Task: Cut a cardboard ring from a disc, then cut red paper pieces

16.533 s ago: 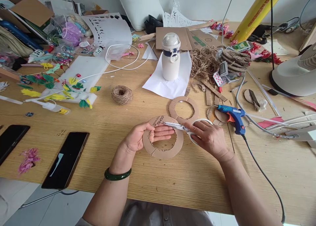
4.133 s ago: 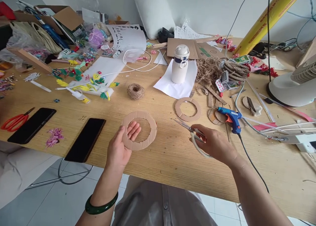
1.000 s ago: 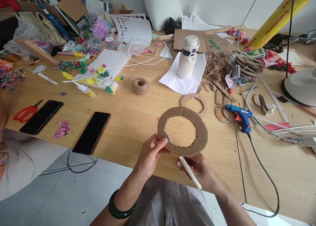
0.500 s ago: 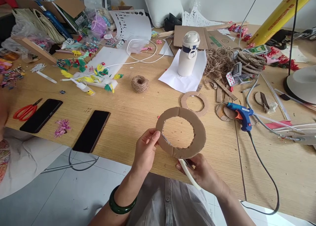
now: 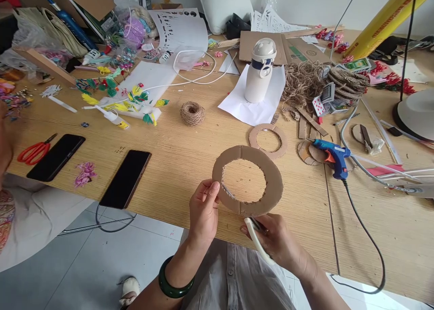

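A large cardboard ring with a ragged inner edge is held up over the table's front edge. My left hand pinches its left side between thumb and fingers. Below the ring, my right hand is closed around a tool with a pale curved handle; the rest of the tool is mostly hidden by the hand and ring. Behind the held ring, a smaller cardboard ring lies flat on the table.
A blue glue gun lies at the right, its cord running down. White bottle, twine ball, tangled twine, two phones and red scissors are on the table. Another person's leg shows at left.
My left wrist and forearm have shifted slightly right, and the large ring is turned a little. A shoe has come into view on the floor. Both hands keep their holds.
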{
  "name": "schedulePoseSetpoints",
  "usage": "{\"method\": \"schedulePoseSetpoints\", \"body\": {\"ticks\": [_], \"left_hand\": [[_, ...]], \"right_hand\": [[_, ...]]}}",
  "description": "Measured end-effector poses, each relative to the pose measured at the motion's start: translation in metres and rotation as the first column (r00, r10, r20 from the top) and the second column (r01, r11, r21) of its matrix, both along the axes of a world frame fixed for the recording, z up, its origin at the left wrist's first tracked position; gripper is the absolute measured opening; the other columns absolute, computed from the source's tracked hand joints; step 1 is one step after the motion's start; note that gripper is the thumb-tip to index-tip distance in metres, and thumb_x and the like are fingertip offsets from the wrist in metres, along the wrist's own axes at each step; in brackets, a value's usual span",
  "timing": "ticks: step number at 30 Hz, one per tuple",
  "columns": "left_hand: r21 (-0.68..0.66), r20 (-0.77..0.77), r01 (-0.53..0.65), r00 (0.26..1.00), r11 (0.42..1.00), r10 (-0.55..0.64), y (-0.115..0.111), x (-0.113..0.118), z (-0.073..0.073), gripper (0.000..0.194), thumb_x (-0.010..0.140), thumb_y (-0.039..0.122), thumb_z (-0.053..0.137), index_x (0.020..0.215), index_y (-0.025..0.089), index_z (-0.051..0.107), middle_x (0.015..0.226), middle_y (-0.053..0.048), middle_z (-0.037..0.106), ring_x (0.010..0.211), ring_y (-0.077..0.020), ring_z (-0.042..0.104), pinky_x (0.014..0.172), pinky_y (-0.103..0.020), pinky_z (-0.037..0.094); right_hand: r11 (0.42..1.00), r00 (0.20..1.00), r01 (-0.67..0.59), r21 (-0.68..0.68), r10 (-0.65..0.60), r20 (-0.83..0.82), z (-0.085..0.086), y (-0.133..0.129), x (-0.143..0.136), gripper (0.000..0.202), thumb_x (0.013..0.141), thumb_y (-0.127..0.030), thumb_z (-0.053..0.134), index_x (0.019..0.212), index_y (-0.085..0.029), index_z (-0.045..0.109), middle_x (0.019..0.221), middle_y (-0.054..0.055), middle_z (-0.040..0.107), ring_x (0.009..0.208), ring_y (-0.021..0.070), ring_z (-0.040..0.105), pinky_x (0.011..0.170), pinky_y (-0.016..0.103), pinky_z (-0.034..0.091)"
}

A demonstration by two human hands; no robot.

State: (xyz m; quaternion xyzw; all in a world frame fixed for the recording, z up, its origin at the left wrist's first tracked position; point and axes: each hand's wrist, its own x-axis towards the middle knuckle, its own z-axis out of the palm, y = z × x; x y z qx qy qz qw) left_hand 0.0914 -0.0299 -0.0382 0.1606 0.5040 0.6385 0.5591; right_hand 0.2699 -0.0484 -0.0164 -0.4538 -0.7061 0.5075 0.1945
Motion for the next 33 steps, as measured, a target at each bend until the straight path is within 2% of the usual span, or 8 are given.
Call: {"method": "schedulePoseSetpoints", "body": {"ticks": [11,16,26,28,33], "left_hand": [[-0.038,0.044,-0.016,0.999,0.999,0.017,0.001,0.003,0.002,0.027,0.075,0.042,0.08,0.082,0.021,0.066,0.08,0.001,0.069,0.072,-0.012,0.063,0.063,-0.022,0.049],[-0.095,0.101,-0.032,0.994,0.995,0.042,0.003,0.006,0.006,0.031,0.07,0.042,0.083,0.08,0.02,0.064,0.077,0.002,0.067,0.064,-0.0092,0.06,0.058,-0.021,0.047],[-0.099,0.158,-0.031,0.986,0.995,0.047,-0.002,0.008,-0.001,0.026,0.076,0.039,0.08,0.084,0.021,0.063,0.085,0.002,0.071,0.079,-0.0116,0.066,0.069,-0.022,0.051],[-0.107,0.15,0.004,0.989,0.994,0.012,-0.001,0.006,-0.001,0.025,0.076,0.039,0.079,0.082,0.02,0.063,0.083,0.002,0.07,0.076,-0.0107,0.065,0.068,-0.021,0.051],[-0.079,0.073,0.214,0.975,0.974,-0.208,0.005,-0.009,0.0,0.025,0.075,0.036,0.081,0.089,0.02,0.068,0.088,0.0,0.069,0.077,-0.0113,0.064,0.062,-0.02,0.051]], "right_hand": [[0.986,0.997,0.08,0.149,-0.081,0.0,-0.007,-0.005,-0.01,0.019,0.094,-0.03,0.054,0.08,-0.017,0.054,0.066,-0.003,0.049,0.056,0.0078,0.04,0.051,0.021,0.031],[0.982,0.995,0.101,0.162,-0.104,0.009,-0.009,-0.002,-0.013,0.023,0.094,-0.032,0.054,0.075,-0.018,0.052,0.064,-0.004,0.048,0.054,0.0076,0.039,0.05,0.02,0.031],[0.985,0.997,0.068,0.158,-0.071,0.017,-0.009,0.002,-0.012,0.02,0.096,-0.03,0.052,0.082,-0.017,0.058,0.065,-0.002,0.055,0.054,0.008,0.045,0.051,0.02,0.033],[0.985,0.997,0.072,0.154,-0.076,0.023,-0.01,0.002,-0.01,0.023,0.096,-0.031,0.052,0.081,-0.017,0.058,0.065,-0.001,0.058,0.054,0.0085,0.046,0.051,0.021,0.034],[0.976,0.995,0.054,0.213,-0.071,0.072,-0.015,0.003,-0.002,0.022,0.097,-0.032,0.05,0.092,-0.016,0.063,0.072,0.003,0.065,0.057,0.0114,0.054,0.053,0.023,0.038]]}}
